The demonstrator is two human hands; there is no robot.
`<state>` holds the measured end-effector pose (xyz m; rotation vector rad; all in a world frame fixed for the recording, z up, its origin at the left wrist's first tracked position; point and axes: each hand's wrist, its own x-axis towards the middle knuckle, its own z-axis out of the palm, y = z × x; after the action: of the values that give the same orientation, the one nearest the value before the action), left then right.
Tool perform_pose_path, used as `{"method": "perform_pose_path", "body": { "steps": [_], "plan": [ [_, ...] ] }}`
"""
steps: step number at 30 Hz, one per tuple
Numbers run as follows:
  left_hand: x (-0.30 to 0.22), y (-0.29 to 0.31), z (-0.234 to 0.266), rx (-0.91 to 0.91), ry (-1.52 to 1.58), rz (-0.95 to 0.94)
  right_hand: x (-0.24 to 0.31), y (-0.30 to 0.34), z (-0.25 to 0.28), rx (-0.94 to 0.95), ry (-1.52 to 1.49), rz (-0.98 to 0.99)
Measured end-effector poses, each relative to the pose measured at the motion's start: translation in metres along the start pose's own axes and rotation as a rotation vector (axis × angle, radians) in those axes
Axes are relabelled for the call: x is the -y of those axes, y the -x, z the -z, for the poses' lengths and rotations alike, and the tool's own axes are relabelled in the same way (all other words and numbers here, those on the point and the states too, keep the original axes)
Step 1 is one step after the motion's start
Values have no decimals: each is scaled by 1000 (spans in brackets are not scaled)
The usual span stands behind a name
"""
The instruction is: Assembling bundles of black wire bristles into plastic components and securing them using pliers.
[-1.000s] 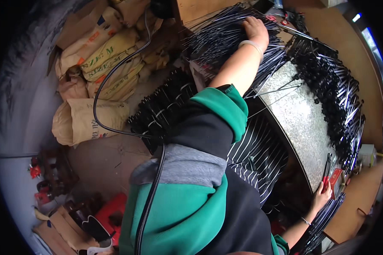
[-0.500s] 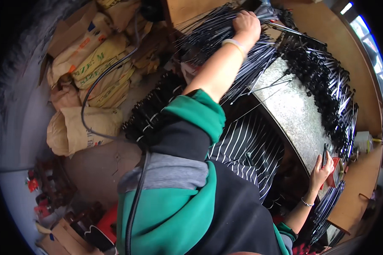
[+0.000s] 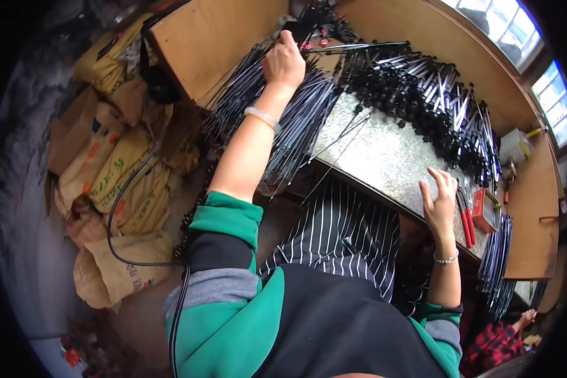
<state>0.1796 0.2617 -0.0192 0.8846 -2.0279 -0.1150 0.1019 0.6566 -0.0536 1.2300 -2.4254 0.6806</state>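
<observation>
My left hand [image 3: 285,60] is closed over a wide pile of thin dark rods [image 3: 302,120] at the far left of the worktop. What its fingers hold, if anything, is hidden; a black bunch [image 3: 310,20] shows just beyond them. At the right, my right hand [image 3: 440,196] hovers by the worktop's near edge with its fingers apart and nothing in them. Close beside it lie pliers with red handles [image 3: 467,228]. Rods with black ends [image 3: 416,101] form a long heap along the back of the speckled worktop [image 3: 384,151].
A small red box [image 3: 485,211] and a bundle of rods [image 3: 496,255] are at the right end. Wooden boards [image 3: 223,47] wall the bench. Filled sacks [image 3: 123,183] and a cable [image 3: 110,230] are on the left. Another person's checked sleeve [image 3: 498,346] shows lower right.
My right hand has let go of the pliers, which now lie on the worktop. My left hand remains at the rod pile, closed. The whole view has shifted.
</observation>
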Motion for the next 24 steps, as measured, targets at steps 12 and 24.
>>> {"method": "perform_pose_path", "body": {
  "steps": [12,24],
  "plan": [
    [-128,64,47,-162,516,-506,91,-160,-27,-323,-1194,79],
    [-187,181,-8,174,1072,-337,68,-100,-1,-506,-1142,53]
  ]
}}
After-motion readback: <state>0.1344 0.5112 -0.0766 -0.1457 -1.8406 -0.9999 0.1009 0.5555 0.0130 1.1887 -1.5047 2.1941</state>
